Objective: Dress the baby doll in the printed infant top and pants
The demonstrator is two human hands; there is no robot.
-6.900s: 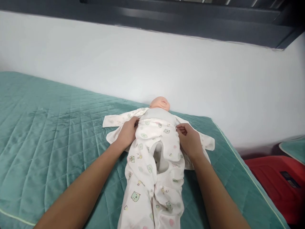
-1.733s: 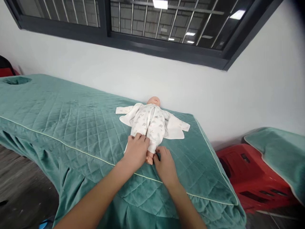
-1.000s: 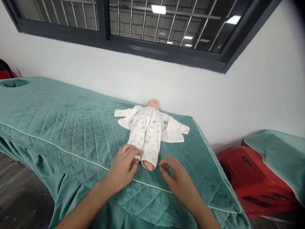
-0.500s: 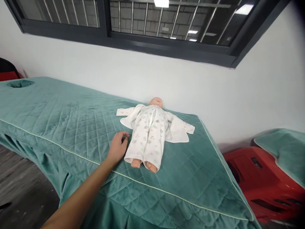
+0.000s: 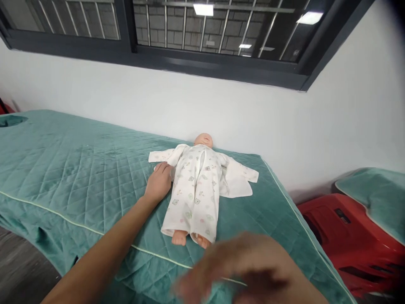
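A baby doll (image 5: 204, 139) lies on its back on a teal quilted bed cover (image 5: 79, 169), head toward the wall. It wears white printed trousers (image 5: 193, 198), and its bare feet point at me. An open white jacket (image 5: 236, 179) is spread out beneath it, sleeves out to both sides. My left hand (image 5: 159, 182) rests at the doll's side, with its fingers curled on the jacket's left flap. My right hand (image 5: 243, 270) hovers low and close to the camera, smeared by motion, touching nothing I can see.
A white wall with a dark-framed barred window (image 5: 190, 38) runs behind the bed. A red plastic object (image 5: 344, 236) stands on the floor to the right. Beside it is another teal-covered surface (image 5: 373, 198). A face hole (image 5: 9, 120) lies at the bed's far left.
My left hand has moved up from beside the doll's legs to the jacket flap. My right hand has come back into view at the bottom. Earlier both hands pulled the trousers on.
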